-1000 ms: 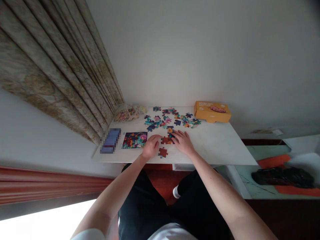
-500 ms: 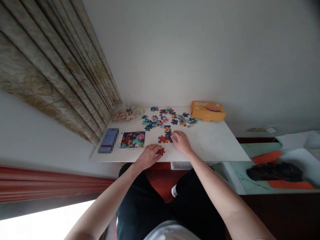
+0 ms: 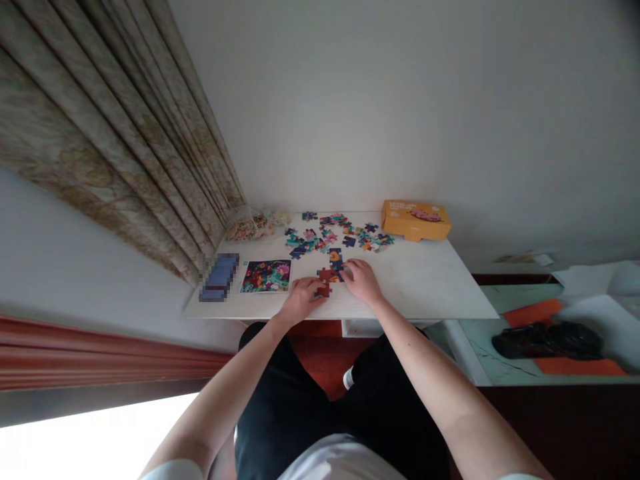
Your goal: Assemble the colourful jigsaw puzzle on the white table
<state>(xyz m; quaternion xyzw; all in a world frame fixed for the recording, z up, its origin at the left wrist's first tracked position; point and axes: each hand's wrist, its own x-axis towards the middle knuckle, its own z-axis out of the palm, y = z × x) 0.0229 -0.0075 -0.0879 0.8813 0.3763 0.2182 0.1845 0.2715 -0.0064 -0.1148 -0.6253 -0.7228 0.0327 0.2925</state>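
My left hand (image 3: pixel 301 299) grips a red-brown puzzle piece (image 3: pixel 325 291) between thumb and fingers, right against the near side of a small joined section. That joined section (image 3: pixel 336 256) has dark blue pieces with an orange shape at the top and red-brown ones below. Curled at its right edge, my right hand (image 3: pixel 362 280) holds it on the table; its fingertips partly cover the pieces. Whether the red-brown piece is locked in cannot be made out. Left of my hands lies a printed picture card (image 3: pixel 265 276) in matching colours.
Several loose puzzle pieces (image 3: pixel 310 247) are spread across the back of the white table (image 3: pixel 415 287). A yellow box (image 3: pixel 416 221) stands at the back right. A clear bag (image 3: pixel 247 225) sits at the back left, above a blurred-out blue object (image 3: pixel 219 277). Curtains hang along the left.
My left hand has moved the red-brown piece forward, from apart to up against the joined section. The right hand stays at the section's right edge.
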